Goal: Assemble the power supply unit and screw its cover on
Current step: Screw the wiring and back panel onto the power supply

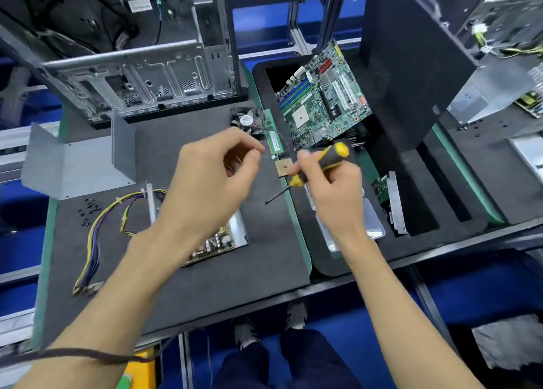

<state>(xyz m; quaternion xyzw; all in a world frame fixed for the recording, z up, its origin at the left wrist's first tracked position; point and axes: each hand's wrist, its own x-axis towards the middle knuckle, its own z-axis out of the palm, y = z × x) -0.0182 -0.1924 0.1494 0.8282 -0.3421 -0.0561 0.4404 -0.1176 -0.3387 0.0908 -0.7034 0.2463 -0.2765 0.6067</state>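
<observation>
Head view: PSU tray (235,230) with its board lies open under our left hand (205,183), whose fingers seem to pinch a screw. Right hand (332,188) grips the screwdriver (323,162) beyond. The cover (79,165) lies far-left, unfitted. Next: seat the screw on the tip.

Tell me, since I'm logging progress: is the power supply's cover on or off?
Off. The bent grey cover lies on the mat apart from the power supply, whose circuit board and wires are exposed.
</observation>
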